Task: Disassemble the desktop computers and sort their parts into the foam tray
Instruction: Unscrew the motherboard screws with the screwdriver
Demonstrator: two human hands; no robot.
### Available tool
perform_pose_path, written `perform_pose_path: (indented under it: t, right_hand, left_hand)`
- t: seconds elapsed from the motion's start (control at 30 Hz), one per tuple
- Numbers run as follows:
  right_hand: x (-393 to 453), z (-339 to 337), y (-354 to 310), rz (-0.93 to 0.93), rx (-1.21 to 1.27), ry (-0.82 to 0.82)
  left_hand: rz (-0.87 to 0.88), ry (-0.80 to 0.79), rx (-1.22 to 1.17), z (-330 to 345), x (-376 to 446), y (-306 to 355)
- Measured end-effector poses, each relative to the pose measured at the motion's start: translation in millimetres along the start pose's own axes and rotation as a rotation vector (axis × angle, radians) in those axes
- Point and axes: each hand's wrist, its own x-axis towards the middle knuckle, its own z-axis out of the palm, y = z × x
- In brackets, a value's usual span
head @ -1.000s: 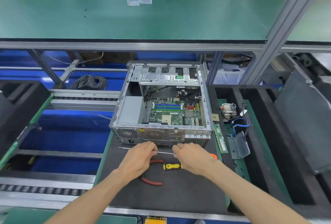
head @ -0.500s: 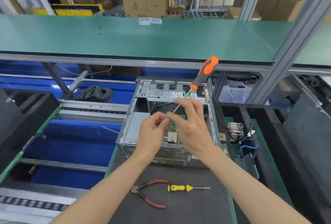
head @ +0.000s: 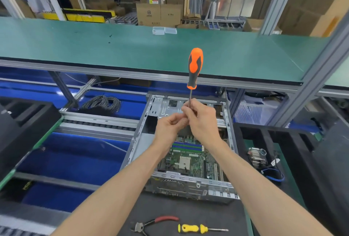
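Head view: a person is holding an orange screwdriver (head: 195, 67) upside down above the open computer case (head: 186, 152).

The right hand (head: 203, 122) is grasping the thin steel shaft with curled fingers, handle pointing up; the left hand (head: 169, 129) is pinching at the lower end of the shaft, probably to take something small off the tip, though the tip itself is hidden; the handle is looking rubbery, orange and black, with a waisted shape; the case is thin bare sheet metal with stamped holes, standing on a dark matte mat (head: 188, 215), with the green motherboard (head: 190, 158) lying inside, not yet removed; red-handled pliers (head: 156, 223) and a small yellow screwdriver (head: 200, 228) are lying near the person, easy to reach; the black foam tray (head: 264, 137) is standing just right of the case, holding a finned heatsink (head: 256, 157) and a blue cable (head: 273, 175).
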Motion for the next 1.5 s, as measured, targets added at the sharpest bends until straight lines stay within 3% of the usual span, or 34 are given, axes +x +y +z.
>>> perform_pose_path:
  t: [0.17, 0.27, 0.43, 0.7, 1.03, 1.23, 1.5]
  right_hand:
    - [26.7, 12.4, 3.6, -0.027, 0.065, 0.049]
    - [44.1, 22.0, 2.2, -0.036, 0.101, 0.072]
    - [63.0, 39.6, -0.6, -0.05, 0.114, 0.082]
    - [82.5, 50.7, -0.2, -0.059, 0.109, 0.101]
    - [68.0, 77.4, 45.9, 0.07, -0.015, -0.21]
    - [62.8, 83.8, 71.4, 0.061, -0.125, -0.293]
    - [61.9, 85.3, 84.4, 0.018, -0.109, -0.204]
  left_hand:
    - [0.011, 0.3, 0.758, -50.5, 16.8, -20.5]
    - [-0.111, 0.266, 0.932, -63.5, 22.8, -27.5]
    - [-0.178, 0.199, 0.986, -60.5, 29.7, -24.7]
    - [-0.109, 0.228, 1.053, -61.5, 25.2, -30.5]
    - [0.01, 0.344, 0.832, -60.5, 29.5, -30.4]
    - [0.176, 0.198, 0.642, -58.5, 56.5, -19.8]
    - [0.18, 0.115, 0.729, -53.9, 83.1, -34.7]
